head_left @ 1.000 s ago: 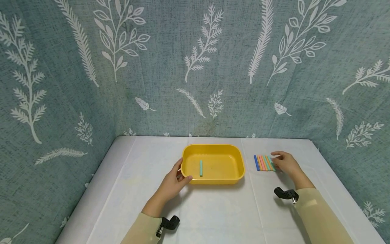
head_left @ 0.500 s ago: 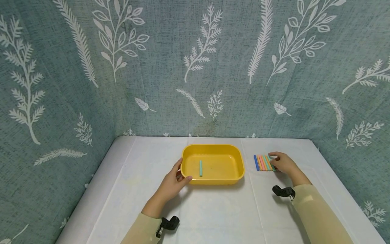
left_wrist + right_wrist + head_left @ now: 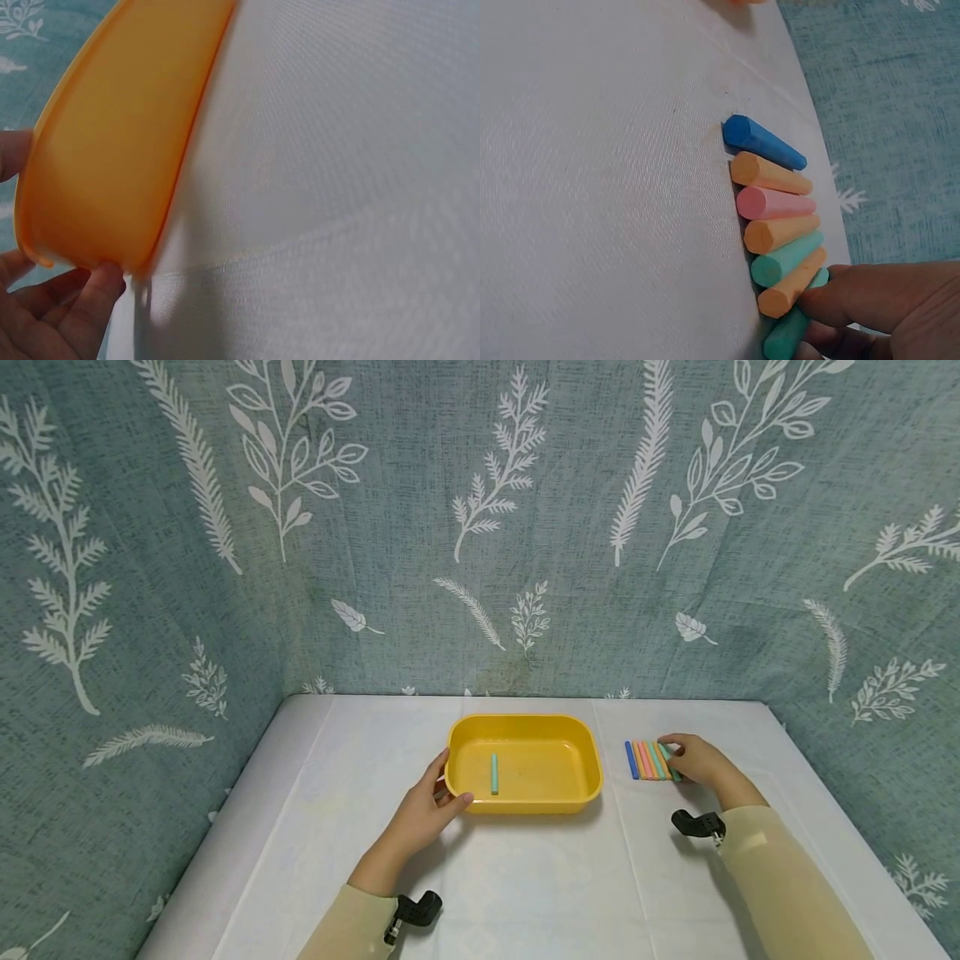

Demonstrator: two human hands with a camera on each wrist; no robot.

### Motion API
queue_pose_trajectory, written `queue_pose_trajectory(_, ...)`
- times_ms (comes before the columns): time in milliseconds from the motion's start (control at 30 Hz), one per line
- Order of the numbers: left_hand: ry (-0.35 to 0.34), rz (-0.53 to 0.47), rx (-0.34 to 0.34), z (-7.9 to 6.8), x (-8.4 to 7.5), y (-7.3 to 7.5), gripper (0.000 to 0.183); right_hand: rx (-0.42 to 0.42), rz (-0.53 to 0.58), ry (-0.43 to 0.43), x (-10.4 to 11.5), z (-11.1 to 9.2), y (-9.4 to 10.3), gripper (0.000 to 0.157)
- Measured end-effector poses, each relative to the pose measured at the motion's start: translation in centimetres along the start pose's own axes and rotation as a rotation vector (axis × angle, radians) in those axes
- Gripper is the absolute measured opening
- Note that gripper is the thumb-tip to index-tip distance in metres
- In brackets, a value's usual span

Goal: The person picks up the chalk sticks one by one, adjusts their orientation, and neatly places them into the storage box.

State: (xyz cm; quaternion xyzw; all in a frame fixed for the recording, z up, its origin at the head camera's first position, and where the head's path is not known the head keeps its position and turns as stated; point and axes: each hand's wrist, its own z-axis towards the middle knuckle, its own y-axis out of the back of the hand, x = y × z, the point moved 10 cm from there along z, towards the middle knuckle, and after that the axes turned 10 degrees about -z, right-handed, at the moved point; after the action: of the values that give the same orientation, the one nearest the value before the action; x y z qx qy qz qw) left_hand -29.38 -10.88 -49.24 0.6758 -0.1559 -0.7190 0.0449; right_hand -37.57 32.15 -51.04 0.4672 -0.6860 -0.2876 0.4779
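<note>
My left hand point(image 3: 422, 817) grips the left end of a yellow plastic tray point(image 3: 543, 770), thumb on the near rim and fingers along the side. In the left wrist view, fingertips touch the tray's outer wall point(image 3: 112, 150). One light green chalk stick point(image 3: 494, 775) lies inside the tray. To the right, my right hand point(image 3: 707, 763) pinches the end stick of a chalk row, a green chalk stick point(image 3: 785, 336) partly covered by thumb and fingers. Beside it in that row lie an orange chalk stick point(image 3: 780, 294) and a lighter green one point(image 3: 774, 264).
Further along the row are a pink chalk stick point(image 3: 769, 203), two more orange ones and a blue chalk stick point(image 3: 761, 141) nearest the tray. A white cloth point(image 3: 540, 885) covers the table. Leaf-patterned teal fabric point(image 3: 390, 527) hangs behind and at both sides.
My right hand has shifted slightly left onto the green chalk stick at the row's end, and its fingers have closed on it. My left hand and the tray look unmoved.
</note>
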Motion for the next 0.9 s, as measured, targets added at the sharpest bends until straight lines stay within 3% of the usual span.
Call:
queue_pose_trajectory(400,0.000,-0.003,0.004,0.0,0.0,-0.1,0.083,-0.036,0.072,-0.028,-1.1,-0.4,0.4,0.054)
queue_pose_trajectory(900,-0.003,0.007,-0.005,0.0,0.1,0.0,0.083,-0.046,0.470,-0.009,-2.2,-1.9,0.6,0.058)
